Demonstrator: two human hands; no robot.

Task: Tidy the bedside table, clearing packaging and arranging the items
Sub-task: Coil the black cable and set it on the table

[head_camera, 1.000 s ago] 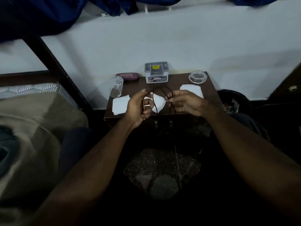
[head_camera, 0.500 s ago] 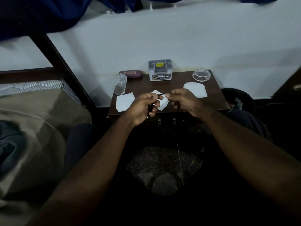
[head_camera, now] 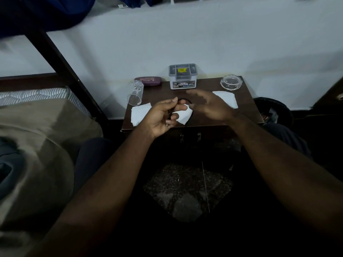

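Observation:
A dark wooden bedside table stands against the white wall. My left hand holds a thin black cord looped above the table's front edge. My right hand hovers just right of it, blurred, fingers spread, and I cannot tell whether it touches the cord. White paper pieces lie at the left, the middle and the right. At the back sit a maroon case, a grey plastic box and a clear glass dish. A clear tumbler lies on its side at the table's left edge.
A bed with a striped mattress and beige bedding fills the left, behind a dark slanted bed post. A dark bin stands right of the table. Speckled floor shows between my arms.
My hands were pinched together on the cord; now the right hand has opened and lifted up and to the right, while the left keeps the cord.

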